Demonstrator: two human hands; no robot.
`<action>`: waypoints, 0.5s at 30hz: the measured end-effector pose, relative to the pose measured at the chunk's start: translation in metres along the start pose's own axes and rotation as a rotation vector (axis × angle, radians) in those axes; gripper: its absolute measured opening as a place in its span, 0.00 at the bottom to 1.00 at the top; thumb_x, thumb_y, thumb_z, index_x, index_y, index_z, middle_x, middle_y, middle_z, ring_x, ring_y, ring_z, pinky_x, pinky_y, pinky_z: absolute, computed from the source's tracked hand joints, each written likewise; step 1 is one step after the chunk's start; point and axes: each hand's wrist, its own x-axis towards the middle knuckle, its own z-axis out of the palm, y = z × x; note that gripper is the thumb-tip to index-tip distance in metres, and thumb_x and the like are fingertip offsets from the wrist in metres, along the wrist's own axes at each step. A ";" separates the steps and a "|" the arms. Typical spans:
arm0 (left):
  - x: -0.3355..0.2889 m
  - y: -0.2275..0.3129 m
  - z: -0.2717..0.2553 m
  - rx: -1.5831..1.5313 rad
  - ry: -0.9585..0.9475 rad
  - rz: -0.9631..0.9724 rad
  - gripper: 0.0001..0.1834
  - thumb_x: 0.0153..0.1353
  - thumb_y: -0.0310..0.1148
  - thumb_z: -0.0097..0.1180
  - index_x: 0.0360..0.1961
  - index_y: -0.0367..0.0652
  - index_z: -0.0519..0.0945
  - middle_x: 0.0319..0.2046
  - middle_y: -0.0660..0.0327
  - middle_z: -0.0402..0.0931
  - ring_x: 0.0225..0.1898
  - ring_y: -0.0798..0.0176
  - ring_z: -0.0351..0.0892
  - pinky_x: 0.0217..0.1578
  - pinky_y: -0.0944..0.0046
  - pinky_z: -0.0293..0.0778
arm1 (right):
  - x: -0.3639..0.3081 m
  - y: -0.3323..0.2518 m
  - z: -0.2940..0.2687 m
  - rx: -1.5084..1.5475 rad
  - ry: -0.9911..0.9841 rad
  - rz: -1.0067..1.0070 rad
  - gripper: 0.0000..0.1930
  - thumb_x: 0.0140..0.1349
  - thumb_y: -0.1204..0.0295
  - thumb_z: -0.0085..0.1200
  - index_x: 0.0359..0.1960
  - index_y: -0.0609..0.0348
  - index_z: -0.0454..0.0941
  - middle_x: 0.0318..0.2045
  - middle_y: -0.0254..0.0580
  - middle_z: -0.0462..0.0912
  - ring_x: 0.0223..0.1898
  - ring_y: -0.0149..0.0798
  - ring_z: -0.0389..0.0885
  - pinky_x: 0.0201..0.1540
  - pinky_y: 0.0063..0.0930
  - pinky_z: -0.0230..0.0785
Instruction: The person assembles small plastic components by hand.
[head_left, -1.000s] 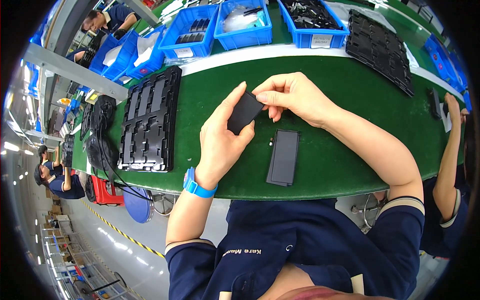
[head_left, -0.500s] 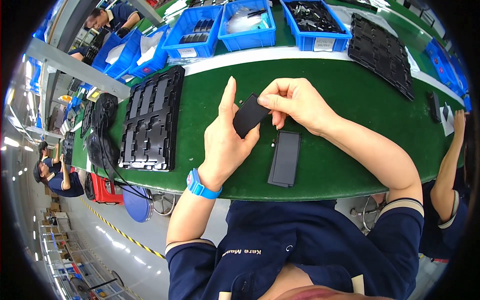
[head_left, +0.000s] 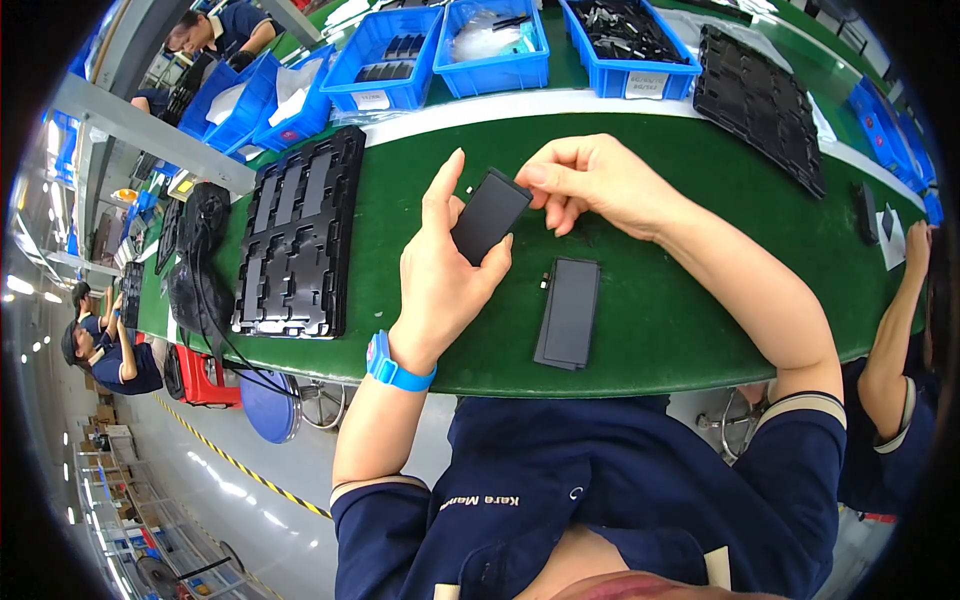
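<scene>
My left hand (head_left: 440, 270) holds a flat black rectangular piece (head_left: 492, 215) tilted above the green bench. Its thumb and fingers grip the long sides, and the index finger points up. A small connector tab sticks out beside the piece's upper left edge. At the upper right corner of the piece, my right hand (head_left: 610, 190) has thumb and index finger pinched together; exactly what lies between the fingertips is hidden. Below my hands, similar flat black pieces (head_left: 570, 312) lie slightly offset on one another, with a small tab at their left edge.
A black moulded tray (head_left: 300, 235) with grey pieces stands left, beside a black bag (head_left: 205, 250) and cables. Blue bins (head_left: 390, 95) line the back. Another black tray (head_left: 760, 110) lies at the far right. A co-worker's arm (head_left: 900, 330) reaches onto the bench at right.
The held piece has tilted so that more of its flat face shows. My right hand has shifted slightly up and away, its fingertips still at the corner.
</scene>
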 end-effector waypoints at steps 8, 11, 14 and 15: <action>-0.005 0.005 0.004 0.157 -0.017 0.094 0.47 0.47 0.20 0.63 0.69 0.44 0.54 0.23 0.60 0.69 0.23 0.64 0.72 0.26 0.65 0.70 | -0.010 0.002 0.016 -0.068 0.076 -0.045 0.12 0.63 0.65 0.57 0.32 0.65 0.78 0.22 0.36 0.79 0.19 0.25 0.77 0.22 0.18 0.72; -0.003 0.005 0.002 0.154 -0.008 0.064 0.46 0.48 0.23 0.63 0.68 0.46 0.56 0.27 0.57 0.75 0.26 0.54 0.80 0.28 0.58 0.76 | -0.005 0.001 0.007 -0.116 0.039 -0.055 0.12 0.64 0.66 0.56 0.36 0.66 0.79 0.26 0.37 0.80 0.22 0.25 0.77 0.24 0.19 0.73; 0.002 -0.001 -0.010 0.139 0.148 0.057 0.47 0.47 0.24 0.66 0.68 0.44 0.56 0.30 0.57 0.73 0.29 0.59 0.77 0.31 0.60 0.75 | 0.006 -0.003 -0.026 -0.193 0.038 -0.041 0.13 0.64 0.64 0.56 0.37 0.64 0.80 0.27 0.36 0.81 0.24 0.25 0.77 0.27 0.20 0.74; 0.002 -0.004 -0.018 0.177 0.208 0.064 0.46 0.46 0.24 0.67 0.67 0.42 0.58 0.33 0.58 0.71 0.32 0.60 0.74 0.35 0.61 0.74 | 0.007 -0.004 -0.041 -0.254 0.065 -0.020 0.13 0.63 0.63 0.56 0.37 0.62 0.80 0.28 0.35 0.81 0.25 0.24 0.77 0.28 0.19 0.73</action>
